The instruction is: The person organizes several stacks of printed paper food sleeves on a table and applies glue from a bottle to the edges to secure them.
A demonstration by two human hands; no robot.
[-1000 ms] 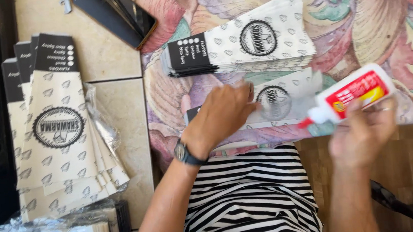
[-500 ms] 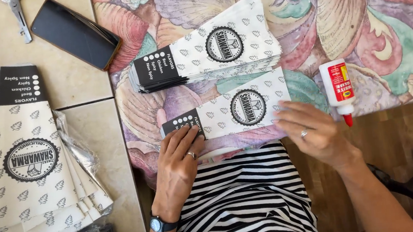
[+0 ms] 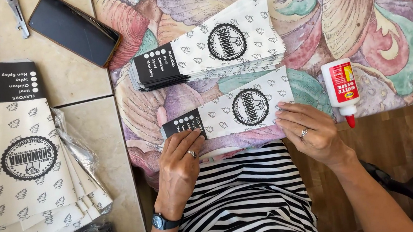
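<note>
Paper bag [image 3: 230, 111] lies flat under both sets of fingers, white with tiny leaf marks, a round black stamp and a black end. Its long side runs left to right, black end by the left hand [image 3: 181, 169], tipped up a bit toward the right hand [image 3: 311, 132]. Both hands press it flat with fingers spread. Half a second ago they sat almost the same.

Home setup: floral tablecloth [image 3: 380, 14], tile floor [image 3: 67, 87], food-sleeve stacks [image 3: 211, 49].
</note>
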